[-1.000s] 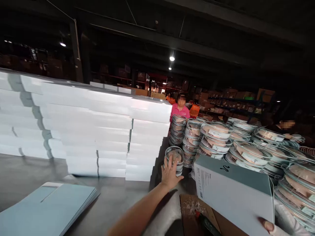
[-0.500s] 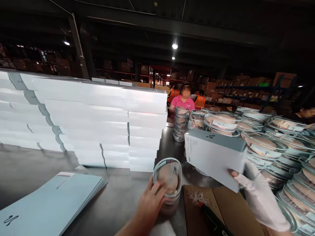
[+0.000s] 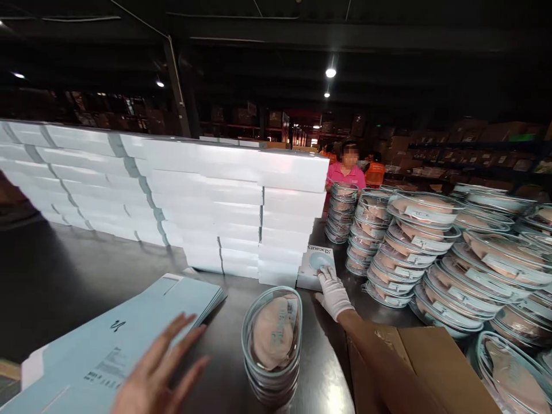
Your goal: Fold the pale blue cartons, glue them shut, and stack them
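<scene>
The left hand [image 3: 157,371], bare, is spread wide, its fingers well apart over the near right part of a stack of flat blue cartons [image 3: 150,310]; whether any finger touches the top carton, I cannot tell. The right hand [image 3: 334,294], in a white glove, is unclenched, with its fingers stretched forward onto the near part of a white box [image 3: 311,265] and its thumb held out to the side. That box lies on the metal table [image 3: 107,253], beside the foot of the right end of a long wall of white boxes [image 3: 228,213], and its top shows dark lettering and a blue oval. Between the two hands, nearer the camera, a short pile of clear bowls [image 3: 272,339] stands on the table; the top one, with a pale blue rim, holds something beige in a printed wrapper. Taller stacks of similar bowls [image 3: 414,241], with white labels, crowd the right side. A brown cardboard box [image 3: 435,368] sits at the near right, partly behind the right forearm. Beyond the bowls is a person in a pink shirt [image 3: 347,175], and farther back an orange vest [image 3: 374,173] shows.
</scene>
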A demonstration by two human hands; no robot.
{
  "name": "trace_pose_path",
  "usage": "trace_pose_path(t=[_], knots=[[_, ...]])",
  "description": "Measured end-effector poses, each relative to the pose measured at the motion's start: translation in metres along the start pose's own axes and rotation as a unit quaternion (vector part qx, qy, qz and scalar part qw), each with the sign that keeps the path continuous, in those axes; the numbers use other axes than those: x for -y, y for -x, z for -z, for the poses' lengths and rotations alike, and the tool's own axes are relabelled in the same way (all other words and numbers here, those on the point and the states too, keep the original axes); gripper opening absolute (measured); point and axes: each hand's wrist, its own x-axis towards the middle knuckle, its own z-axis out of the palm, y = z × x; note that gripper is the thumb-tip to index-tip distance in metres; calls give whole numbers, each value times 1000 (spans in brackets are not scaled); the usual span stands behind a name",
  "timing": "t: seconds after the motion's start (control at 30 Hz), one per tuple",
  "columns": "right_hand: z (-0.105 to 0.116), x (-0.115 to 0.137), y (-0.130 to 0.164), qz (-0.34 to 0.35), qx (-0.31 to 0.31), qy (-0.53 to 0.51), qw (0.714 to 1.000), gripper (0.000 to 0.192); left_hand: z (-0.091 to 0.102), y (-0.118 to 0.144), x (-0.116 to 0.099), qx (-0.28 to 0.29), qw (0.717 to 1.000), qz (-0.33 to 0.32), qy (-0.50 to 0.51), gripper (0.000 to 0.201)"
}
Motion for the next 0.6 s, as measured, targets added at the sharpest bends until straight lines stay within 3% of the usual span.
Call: trace_pose_path(t=[0.07, 0.1, 0.13, 0.23, 0.33, 0.4, 0.47, 0.53, 0.57, 0.6], knots=[[-1, -1, -2, 13, 14, -1, 1000, 57, 10, -8, 37, 33, 992, 118, -14, 35], [3, -1, -2, 16, 11, -4, 1000, 62, 14, -12, 54, 88, 972, 213, -46, 42], [8, -1, 0, 16, 0, -8, 1000, 66, 16, -17, 70, 128, 954, 264, -63, 50], [33, 6, 12, 22, -60, -36, 997, 62, 18, -24, 107, 219, 899, 368, -87, 73], [71, 22, 43, 80, -97, -87, 988, 43, 15, -27, 126, 268, 849, 448, -86, 61], [96, 39, 72, 144, -149, -98, 973, 34, 18, -30, 131, 261, 837, 474, -83, 58], [112, 62, 105, 217, -265, -39, 939, 30, 29, -36, 131, 239, 834, 491, -84, 69], [112, 87, 131, 313, -343, 47, 884, 34, 49, -43, 128, 168, 830, 527, -67, 75], [104, 99, 141, 355, -342, 80, 866, 38, 61, -46, 124, 115, 827, 548, -46, 72], [92, 110, 147, 379, -312, 98, 866, 43, 75, -48, 120, 57, 823, 565, -18, 66]])
